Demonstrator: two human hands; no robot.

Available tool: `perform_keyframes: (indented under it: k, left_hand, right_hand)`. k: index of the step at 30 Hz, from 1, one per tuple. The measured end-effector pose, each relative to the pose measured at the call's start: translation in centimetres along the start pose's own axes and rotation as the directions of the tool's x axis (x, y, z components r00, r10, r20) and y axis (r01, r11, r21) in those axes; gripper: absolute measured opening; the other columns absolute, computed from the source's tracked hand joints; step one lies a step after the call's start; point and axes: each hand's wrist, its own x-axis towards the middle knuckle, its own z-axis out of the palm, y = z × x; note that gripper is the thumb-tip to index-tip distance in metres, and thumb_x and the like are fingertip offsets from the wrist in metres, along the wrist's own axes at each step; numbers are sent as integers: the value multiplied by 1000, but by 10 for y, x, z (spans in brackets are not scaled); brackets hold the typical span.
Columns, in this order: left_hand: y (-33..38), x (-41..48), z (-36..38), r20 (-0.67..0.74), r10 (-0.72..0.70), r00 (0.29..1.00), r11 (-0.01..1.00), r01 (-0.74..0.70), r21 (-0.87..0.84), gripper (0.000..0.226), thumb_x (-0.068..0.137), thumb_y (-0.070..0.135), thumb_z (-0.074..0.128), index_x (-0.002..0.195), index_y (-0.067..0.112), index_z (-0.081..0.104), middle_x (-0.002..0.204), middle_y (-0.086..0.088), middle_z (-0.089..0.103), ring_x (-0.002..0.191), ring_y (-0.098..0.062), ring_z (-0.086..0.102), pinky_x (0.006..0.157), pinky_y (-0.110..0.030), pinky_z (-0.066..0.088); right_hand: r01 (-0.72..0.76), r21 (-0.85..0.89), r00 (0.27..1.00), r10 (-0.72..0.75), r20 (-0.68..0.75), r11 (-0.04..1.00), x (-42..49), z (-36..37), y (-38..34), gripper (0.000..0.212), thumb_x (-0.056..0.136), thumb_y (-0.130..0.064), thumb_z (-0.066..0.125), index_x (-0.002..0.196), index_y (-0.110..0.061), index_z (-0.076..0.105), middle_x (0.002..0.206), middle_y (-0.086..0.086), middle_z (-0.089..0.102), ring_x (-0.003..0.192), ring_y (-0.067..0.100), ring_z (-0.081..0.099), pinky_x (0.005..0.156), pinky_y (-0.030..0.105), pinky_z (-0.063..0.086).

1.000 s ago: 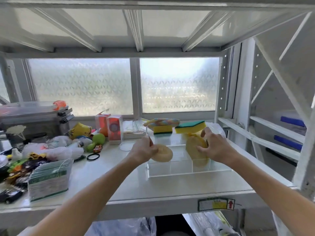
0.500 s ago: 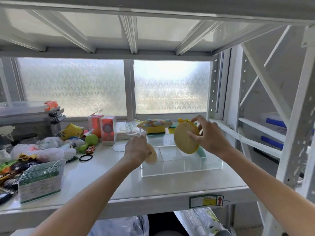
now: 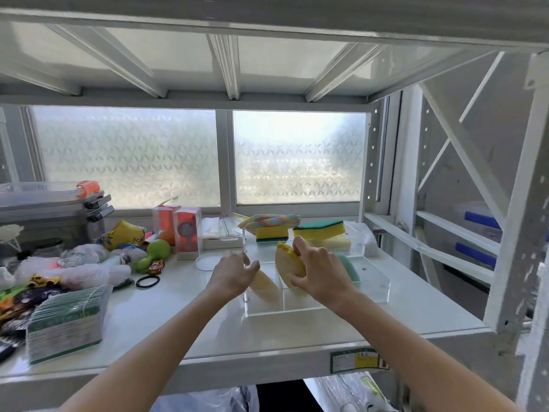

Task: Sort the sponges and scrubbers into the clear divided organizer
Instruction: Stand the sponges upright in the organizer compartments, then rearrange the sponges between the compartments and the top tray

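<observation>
On the white metal shelf stands the clear acrylic divided organizer, with its long side running from the front-left to the back-right. The left hand is over the front-left compartment of the organizer and its fingers are closed on the upper edge of a pale beige oval loofah sponge, which stands tilted inside this compartment with its lower end near the bottom. The right hand grasps a second beige oval loofah pad with a yellow edge; this pad is held upright, its lower part is already between the walls of the next compartment to the right, and the thumb and fingers press it from both sides. Just behind the right hand, a light green oval sponge stands in a further compartment, partly hidden by the hand. At the back of the organizer, two yellow rectangular sponges with green scouring tops rest on the clear walls, and a striped multicoloured cloth scrubber lies on the left one. To the left on the shelf are a black hair ring, a small green plastic toy and a clear box of green-printed packets
</observation>
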Motion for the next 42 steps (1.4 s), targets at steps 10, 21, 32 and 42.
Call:
perform_keyframes:
  k: [10, 21, 32, 42]
  left_hand:
    - [53, 57, -49, -80, 280, 957, 956, -285, -61, 46, 87, 21, 55, 132, 14, 50, 144, -12, 43, 133, -29, 39, 106, -39, 35]
    - [60, 80, -27, 193, 340, 920, 920, -368, 135, 44, 83, 44, 64, 118, 18, 63, 116, -10, 65, 102, -24, 61, 90, -39, 52]
    - [63, 90, -33, 127, 386, 914, 896, -404, 182, 31, 89, 37, 60, 100, 9, 67, 108, -14, 68, 98, -28, 62, 87, -41, 51]
    - [61, 87, -36, 88, 411, 908, 888, -420, 189, 28, 91, 32, 59, 103, 8, 68, 103, -14, 70, 93, -28, 65, 85, -46, 53]
  right_hand:
    - [46, -169, 980, -11, 201, 985, 7, -4, -12, 27, 88, -35, 53, 110, -21, 46, 87, 5, 59, 77, 26, 60, 64, 35, 45]
    - [-57, 101, 916, 12, 402, 993, 13, -24, 12, 36, 83, -49, 62, 106, -23, 58, 98, 3, 70, 84, 21, 63, 78, 40, 55]
    - [-11, 145, 942, -38, 333, 989, 11, -17, 23, 32, 82, -47, 64, 104, -24, 60, 92, 4, 72, 78, 19, 64, 76, 40, 56]
    - [26, 133, 965, -59, 255, 991, 18, -10, 24, 24, 89, -32, 60, 104, -15, 68, 89, 7, 73, 77, 21, 59, 69, 31, 46]
